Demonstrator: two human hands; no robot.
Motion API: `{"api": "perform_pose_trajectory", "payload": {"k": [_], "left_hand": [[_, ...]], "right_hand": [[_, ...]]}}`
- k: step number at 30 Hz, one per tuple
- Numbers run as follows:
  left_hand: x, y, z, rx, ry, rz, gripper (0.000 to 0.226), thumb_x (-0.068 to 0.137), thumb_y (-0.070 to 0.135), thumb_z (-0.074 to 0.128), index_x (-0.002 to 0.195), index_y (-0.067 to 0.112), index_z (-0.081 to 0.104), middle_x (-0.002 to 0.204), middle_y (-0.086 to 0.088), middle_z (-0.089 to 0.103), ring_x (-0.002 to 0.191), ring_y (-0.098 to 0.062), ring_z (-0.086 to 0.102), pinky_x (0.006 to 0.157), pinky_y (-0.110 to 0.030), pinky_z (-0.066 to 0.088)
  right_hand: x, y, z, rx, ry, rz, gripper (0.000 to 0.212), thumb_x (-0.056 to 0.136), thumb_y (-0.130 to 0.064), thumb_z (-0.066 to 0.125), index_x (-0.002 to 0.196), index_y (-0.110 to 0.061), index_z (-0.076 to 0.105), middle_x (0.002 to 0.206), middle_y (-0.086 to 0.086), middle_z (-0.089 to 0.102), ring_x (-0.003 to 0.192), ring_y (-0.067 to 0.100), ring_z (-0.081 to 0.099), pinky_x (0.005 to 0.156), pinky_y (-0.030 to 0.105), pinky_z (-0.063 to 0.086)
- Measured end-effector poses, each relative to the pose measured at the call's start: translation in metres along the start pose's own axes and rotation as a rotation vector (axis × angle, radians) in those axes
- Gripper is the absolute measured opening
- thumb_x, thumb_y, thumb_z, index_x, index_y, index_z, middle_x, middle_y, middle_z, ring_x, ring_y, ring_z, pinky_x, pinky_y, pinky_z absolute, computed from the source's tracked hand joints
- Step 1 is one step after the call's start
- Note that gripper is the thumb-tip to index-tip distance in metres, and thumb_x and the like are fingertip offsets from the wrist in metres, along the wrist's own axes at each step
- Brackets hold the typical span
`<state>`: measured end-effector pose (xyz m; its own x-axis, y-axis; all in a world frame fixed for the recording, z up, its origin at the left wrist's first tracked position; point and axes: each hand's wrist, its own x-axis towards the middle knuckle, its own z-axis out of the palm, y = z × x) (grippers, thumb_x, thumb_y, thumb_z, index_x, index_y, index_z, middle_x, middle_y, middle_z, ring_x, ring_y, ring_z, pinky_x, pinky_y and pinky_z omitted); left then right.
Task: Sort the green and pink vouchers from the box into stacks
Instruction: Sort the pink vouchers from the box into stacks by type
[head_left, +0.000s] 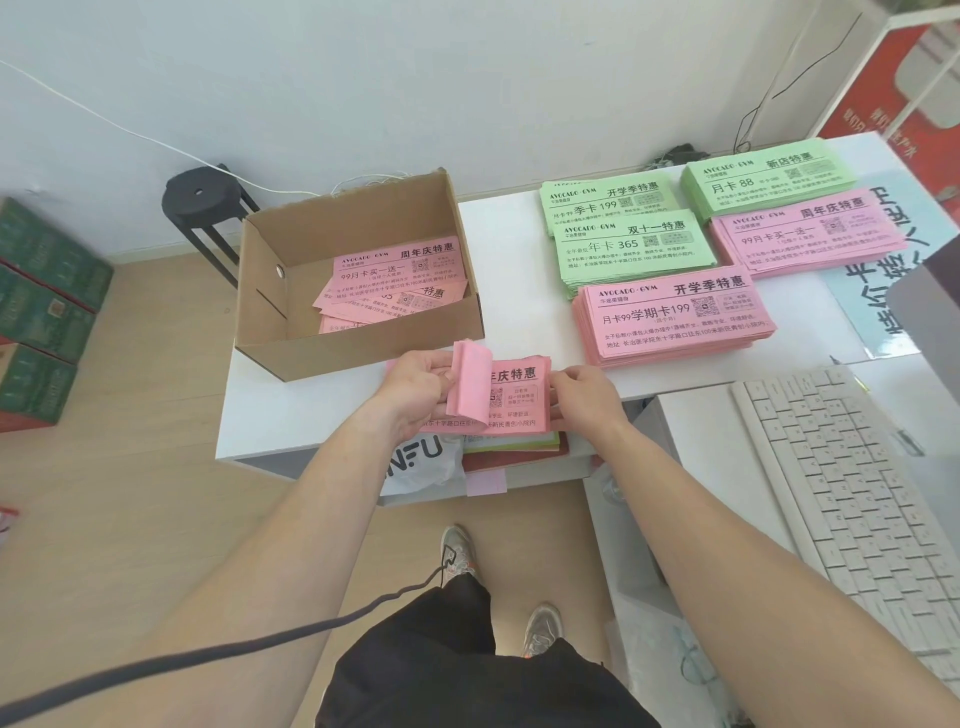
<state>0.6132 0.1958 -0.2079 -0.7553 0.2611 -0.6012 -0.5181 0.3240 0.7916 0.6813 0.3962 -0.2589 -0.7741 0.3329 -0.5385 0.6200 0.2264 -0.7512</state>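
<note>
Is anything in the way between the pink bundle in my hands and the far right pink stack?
Only the nearer pink stack lies roughly on that line from the bundle to the far pink stack. It is low, so carrying the bundle above it should probably clear.

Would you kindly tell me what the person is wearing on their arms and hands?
Nothing visible: the left forearm and right forearm are bare, no sleeves in view. The left hand and right hand have no gloves, watch, bracelet or rings that show.
</note>
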Motion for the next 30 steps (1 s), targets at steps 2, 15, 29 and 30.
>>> {"api": "perform_pose_trajectory", "payload": {"k": [2, 15, 29, 30], "left_hand": [[0.0009, -0.0003, -0.0003, 0.008, 0.001, -0.004, 0.033, 0.105, -0.003, 0.039, 0.128, 0.004, 0.063, 0.120, -0.018, 0.070, 0.110, -0.032, 0.069, 0.090, -0.048, 0.059], [0.0011, 0.0008, 0.0028, 0.002, -0.008, -0.001, 0.034, 0.106, -0.004, 0.038, 0.127, 0.002, 0.063, 0.120, -0.018, 0.069, 0.101, -0.026, 0.071, 0.082, -0.040, 0.062], [-0.0023, 0.0040, 0.0061, -0.019, -0.026, -0.013, 0.038, 0.103, -0.010, 0.035, 0.120, 0.006, 0.065, 0.112, -0.015, 0.073, 0.097, -0.024, 0.073, 0.076, -0.036, 0.063], [-0.0026, 0.0044, 0.0064, -0.024, -0.025, -0.014, 0.038, 0.103, -0.010, 0.035, 0.119, 0.007, 0.066, 0.112, -0.016, 0.073, 0.098, -0.024, 0.073, 0.076, -0.036, 0.063]], "right_hand": [[0.0008, 0.0004, 0.0002, -0.005, 0.003, -0.001, 0.043, 0.094, -0.032, 0.043, 0.096, 0.002, 0.068, 0.088, 0.010, 0.076, 0.084, 0.031, 0.074, 0.084, 0.051, 0.059], [0.0013, 0.0002, -0.0009, -0.035, -0.005, -0.001, 0.044, 0.096, -0.032, 0.043, 0.102, 0.004, 0.067, 0.091, 0.012, 0.076, 0.084, 0.030, 0.075, 0.084, 0.052, 0.060], [0.0033, 0.0003, -0.0013, -0.015, -0.021, 0.013, 0.046, 0.092, -0.032, 0.043, 0.101, 0.008, 0.063, 0.087, 0.013, 0.076, 0.085, 0.035, 0.074, 0.082, 0.058, 0.059], [0.0032, 0.0001, -0.0012, -0.018, -0.023, 0.011, 0.045, 0.093, -0.032, 0.043, 0.101, 0.008, 0.064, 0.087, 0.011, 0.077, 0.085, 0.033, 0.075, 0.082, 0.057, 0.060]]}}
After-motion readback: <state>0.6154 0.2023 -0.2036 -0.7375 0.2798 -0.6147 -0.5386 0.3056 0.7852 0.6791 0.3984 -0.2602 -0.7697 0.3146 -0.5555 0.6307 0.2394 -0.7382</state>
